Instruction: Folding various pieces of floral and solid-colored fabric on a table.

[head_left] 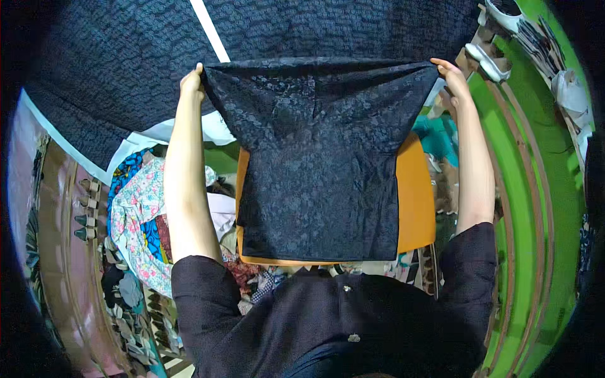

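Observation:
Both my arms reach forward, stretching a black floral-patterned garment between my hands. My left hand pinches its far left corner, and my right hand pinches the far right corner. The far edge is pulled nearly straight, with folds sagging toward the middle. The near part of the cloth lies flat over an orange-brown board or small tabletop, whose sides show to the left and right. Whether the garment is a skirt or a top, I cannot tell.
Dark patterned cloth spreads across the far side, crossed by a white strip. Floral fabric is heaped at left. Shoes line the left rack; white shoes sit far right. Teal cloth lies by my right forearm.

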